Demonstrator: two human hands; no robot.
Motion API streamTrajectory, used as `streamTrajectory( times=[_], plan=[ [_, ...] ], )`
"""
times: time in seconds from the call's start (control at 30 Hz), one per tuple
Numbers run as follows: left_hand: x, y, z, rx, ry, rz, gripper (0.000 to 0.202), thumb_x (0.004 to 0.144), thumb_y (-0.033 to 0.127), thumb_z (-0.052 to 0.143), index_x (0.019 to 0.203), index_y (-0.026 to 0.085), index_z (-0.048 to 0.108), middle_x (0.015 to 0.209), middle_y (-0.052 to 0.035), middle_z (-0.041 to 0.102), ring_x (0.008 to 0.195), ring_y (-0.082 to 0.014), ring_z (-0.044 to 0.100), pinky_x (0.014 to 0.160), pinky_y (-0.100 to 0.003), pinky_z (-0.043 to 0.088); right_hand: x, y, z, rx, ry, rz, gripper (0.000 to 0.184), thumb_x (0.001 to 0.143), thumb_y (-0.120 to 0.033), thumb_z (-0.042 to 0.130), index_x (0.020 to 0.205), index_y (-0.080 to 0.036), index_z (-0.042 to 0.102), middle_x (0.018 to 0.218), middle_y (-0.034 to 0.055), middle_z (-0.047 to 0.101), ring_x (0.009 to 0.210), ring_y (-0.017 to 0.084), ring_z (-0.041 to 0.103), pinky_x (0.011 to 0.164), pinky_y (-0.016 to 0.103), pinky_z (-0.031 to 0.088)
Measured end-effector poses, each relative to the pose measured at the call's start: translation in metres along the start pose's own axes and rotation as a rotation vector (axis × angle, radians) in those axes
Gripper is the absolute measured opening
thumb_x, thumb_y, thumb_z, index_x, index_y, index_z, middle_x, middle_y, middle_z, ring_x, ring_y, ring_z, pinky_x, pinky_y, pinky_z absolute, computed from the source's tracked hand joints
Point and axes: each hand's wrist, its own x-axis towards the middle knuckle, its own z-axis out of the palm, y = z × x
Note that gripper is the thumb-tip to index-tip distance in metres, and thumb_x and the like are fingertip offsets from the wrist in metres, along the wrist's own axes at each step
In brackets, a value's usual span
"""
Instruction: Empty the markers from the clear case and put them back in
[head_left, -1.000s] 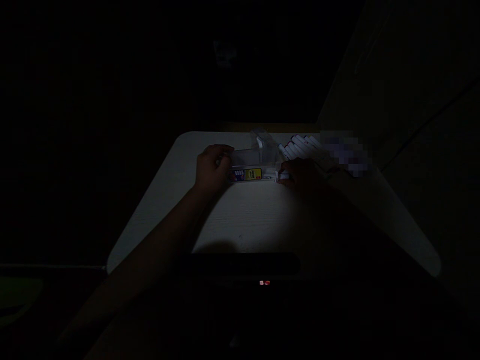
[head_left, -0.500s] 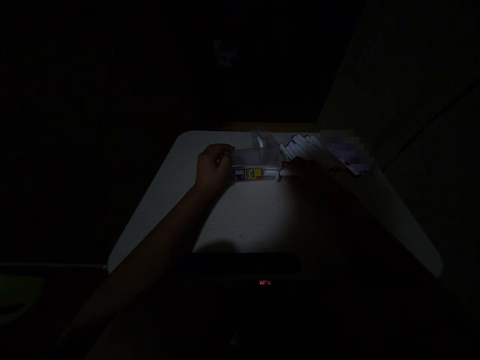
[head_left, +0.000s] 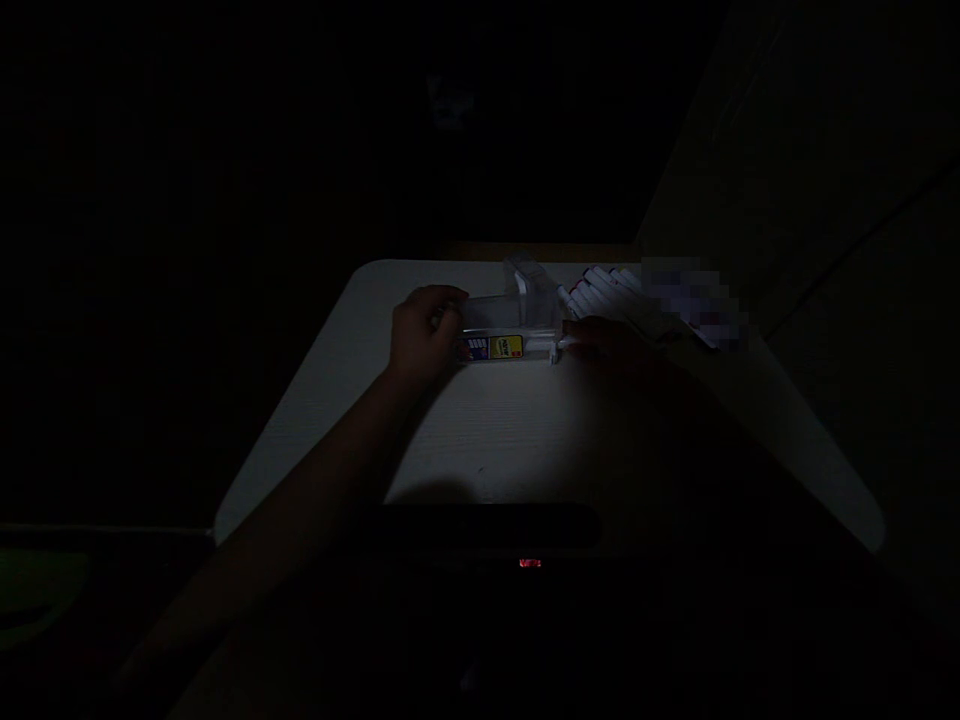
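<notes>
A clear plastic case with a yellow and dark label on its front lies on the white table, its lid tilted up at the right end. My left hand is closed around the case's left end. At the opposite end my right hand, dim in shadow, has its fingers closed on a white marker. The marker points into the case's right opening; how much of it is inside is hard to make out. Several white markers lie side by side just beyond my right hand.
The white table has rounded corners and a dark slot along its near edge. A blurred-out patch covers something at the far right. A wall runs along the right side. The room is very dark.
My right fingers have shifted slightly left toward the case, and less of the white marker shows between them and the opening. My left hand and the case stay nearly in place.
</notes>
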Motion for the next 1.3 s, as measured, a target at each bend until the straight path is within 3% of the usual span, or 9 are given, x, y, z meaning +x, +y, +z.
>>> streamTrajectory(
  times=[0.17,0.27,0.5,0.63,0.7,0.87,1.1,1.3],
  plan=[
    [0.0,0.002,-0.001,-0.001,-0.005,-0.017,0.027,0.077,0.025,0.046,0.091,0.018,0.068,0.094,-0.0052,0.071,0.089,-0.0199,0.064,0.082,-0.033,0.051,-0.001,0.008,0.004,0.044,0.052,-0.053,0.039,0.093,-0.031,0.045,0.125,-0.021,0.066,0.108,0.0105,0.069,0.099,0.022,0.064,0.091,0.038,0.049],
    [0.0,0.001,-0.002,0.02,0.005,-0.028,0.027,0.078,0.026,0.046,0.092,0.018,0.067,0.094,-0.0052,0.071,0.09,-0.0195,0.064,0.083,-0.033,0.05,-0.006,0.019,-0.004,0.084,0.062,-0.05,0.042,0.093,-0.034,0.046,0.129,-0.021,0.064,0.108,0.011,0.068,0.101,0.023,0.064,0.092,0.041,0.05],
    [0.002,-0.008,0.0,0.068,0.086,-0.08,0.026,0.08,0.024,0.045,0.093,0.019,0.067,0.095,-0.0052,0.07,0.095,-0.0202,0.064,0.087,-0.034,0.049,-0.031,0.054,-0.038,0.087,0.254,0.236,0.048,0.09,-0.029,0.044,0.134,-0.02,0.06,0.116,0.0108,0.067,0.107,0.029,0.063,0.093,0.048,0.051],
    [0.002,-0.007,-0.001,0.087,0.087,-0.118,0.026,0.08,0.025,0.045,0.093,0.02,0.067,0.097,-0.0058,0.07,0.095,-0.0203,0.063,0.087,-0.034,0.049,-0.028,0.04,-0.039,-0.075,0.334,0.342,0.052,0.091,-0.027,0.041,0.138,-0.012,0.055,0.117,0.0181,0.066,0.11,0.033,0.06,0.097,0.052,0.046],
    [0.002,-0.006,-0.002,0.092,0.083,-0.131,0.026,0.08,0.027,0.046,0.093,0.02,0.067,0.097,-0.006,0.07,0.093,-0.0204,0.063,0.085,-0.034,0.049,-0.023,0.025,-0.036,-0.196,0.271,0.379,0.053,0.092,-0.026,0.039,0.139,-0.007,0.054,0.122,0.0232,0.062,0.114,0.035,0.057,0.096,0.05,0.045],
    [0.002,-0.005,-0.002,0.089,0.08,-0.15,0.028,0.079,0.029,0.045,0.094,0.018,0.067,0.097,-0.0074,0.07,0.091,-0.022,0.063,0.084,-0.037,0.05,-0.017,-0.002,-0.027,-0.367,0.212,0.466,0.05,0.094,-0.027,0.033,0.134,-0.012,0.058,0.11,0.0228,0.065,0.098,0.034,0.06,0.081,0.048,0.047],
    [0.002,-0.004,-0.002,0.08,0.073,-0.129,0.029,0.08,0.029,0.045,0.094,0.018,0.068,0.098,-0.0077,0.07,0.094,-0.0228,0.063,0.087,-0.039,0.049,-0.019,-0.006,-0.022,-0.455,0.17,0.546,0.044,0.093,-0.034,0.04,0.13,-0.018,0.06,0.109,0.0214,0.064,0.102,0.038,0.057,0.081,0.054,0.046],
    [0.001,-0.005,-0.001,0.08,0.084,-0.141,0.029,0.081,0.029,0.045,0.095,0.018,0.068,0.098,-0.0076,0.07,0.092,-0.0224,0.063,0.087,-0.039,0.049,-0.019,-0.009,-0.022,-0.495,0.122,0.568,0.042,0.089,-0.035,0.044,0.121,-0.014,0.062,0.12,0.023,0.059,0.106,0.042,0.055,0.08,0.056,0.046]
  ],
)
